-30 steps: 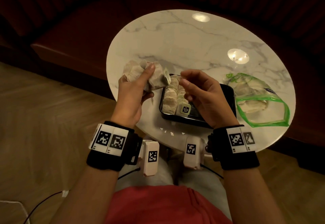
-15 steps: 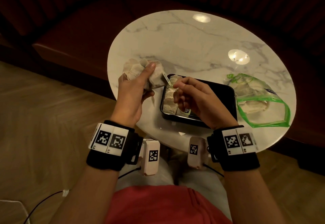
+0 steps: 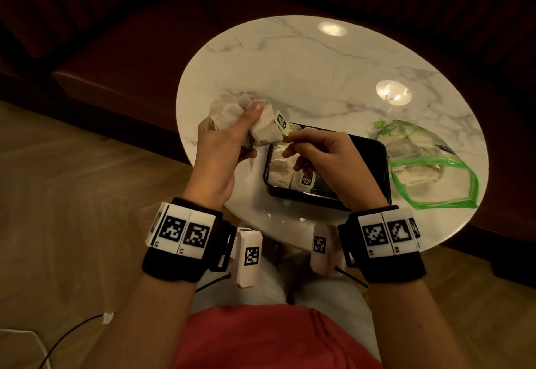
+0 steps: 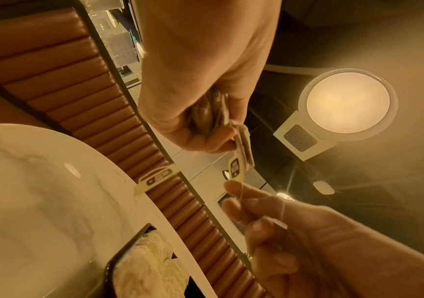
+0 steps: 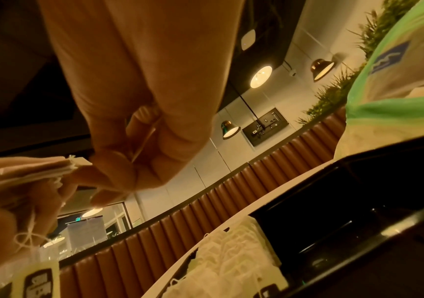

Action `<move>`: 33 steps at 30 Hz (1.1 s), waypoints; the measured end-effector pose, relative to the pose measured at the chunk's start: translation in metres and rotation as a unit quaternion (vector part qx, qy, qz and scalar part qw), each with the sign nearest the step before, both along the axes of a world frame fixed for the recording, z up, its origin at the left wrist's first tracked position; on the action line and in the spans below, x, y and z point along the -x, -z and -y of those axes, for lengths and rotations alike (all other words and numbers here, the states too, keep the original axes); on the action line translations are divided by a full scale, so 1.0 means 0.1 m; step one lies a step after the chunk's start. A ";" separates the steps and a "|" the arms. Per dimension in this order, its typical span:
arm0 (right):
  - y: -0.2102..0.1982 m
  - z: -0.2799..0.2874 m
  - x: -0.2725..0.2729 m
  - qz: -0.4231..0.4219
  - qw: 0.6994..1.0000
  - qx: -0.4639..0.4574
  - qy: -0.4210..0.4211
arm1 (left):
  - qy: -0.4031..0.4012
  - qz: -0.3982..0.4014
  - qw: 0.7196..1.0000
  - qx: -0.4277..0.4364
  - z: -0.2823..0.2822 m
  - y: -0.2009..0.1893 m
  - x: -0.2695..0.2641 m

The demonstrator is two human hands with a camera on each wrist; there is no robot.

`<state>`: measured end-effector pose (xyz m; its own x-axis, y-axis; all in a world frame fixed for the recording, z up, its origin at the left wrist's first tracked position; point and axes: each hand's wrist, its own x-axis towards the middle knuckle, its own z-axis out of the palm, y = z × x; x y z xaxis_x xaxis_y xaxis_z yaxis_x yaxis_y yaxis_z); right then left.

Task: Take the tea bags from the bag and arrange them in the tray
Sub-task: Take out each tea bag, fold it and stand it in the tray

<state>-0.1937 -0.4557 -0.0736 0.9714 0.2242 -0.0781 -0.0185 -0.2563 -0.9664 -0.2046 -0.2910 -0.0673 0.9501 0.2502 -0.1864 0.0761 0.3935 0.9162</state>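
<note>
**Pulling One Tea Bag Out of the Bunch**

Holding a bunch of soft, pale paper tea bags (image 3: 232, 119), the left hand (image 3: 220, 151) has its fingers and thumb wrapped round them, up above the round white marble table (image 3: 290, 73). It holds many at once, most likely so the other hand can take them one by one.

The right hand (image 3: 327, 163) is just beside the left one. Its thumb and first finger pinch the corner of one bag at the edge of the bunch. A small yellow-green paper tag (image 3: 282, 121) sticks up right above that pinch. Another tag (image 4: 158, 177) hangs loose on its thin string below the left hand.

Right under the right hand sits the shiny black tray (image 3: 374, 165). A row of tea bags (image 3: 281, 168) already lies at its end nearest the left hand. The rest of the tray is partly hidden by the right hand.

Past the right hand, on the far side from the left, lies the clear plastic bag with green edges (image 3: 432, 165). More tea bags are inside, so the job looks only partly done.
</note>
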 end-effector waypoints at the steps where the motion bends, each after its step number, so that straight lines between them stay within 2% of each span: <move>1: -0.01 0.00 0.01 -0.014 0.999 -0.032 0.006 | 0.000 0.003 1.000 -0.002 0.00 0.00 0.00; 5: -0.07 -0.02 0.00 -0.067 0.987 -0.141 0.028 | -0.010 0.008 1.000 0.004 0.02 -0.01 0.00; 9: -0.07 -0.03 0.00 -0.086 0.979 -0.185 0.019 | -0.014 0.023 1.000 0.000 0.04 0.01 -0.01; 23: -0.08 -0.03 0.02 -0.119 0.967 -0.226 0.021 | -0.016 0.053 0.998 0.008 0.05 0.05 -0.02; 33: -0.07 -0.07 0.01 -0.162 0.958 -0.232 0.055 | 0.015 0.083 0.996 -0.040 0.05 0.06 -0.02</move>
<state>-0.1943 -0.4484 -0.0663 0.9329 0.2059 -0.2955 -0.3383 0.2195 -0.9151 -0.2026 -0.2958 -0.0734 0.9736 0.2282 -0.0073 -0.0677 0.3190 0.9453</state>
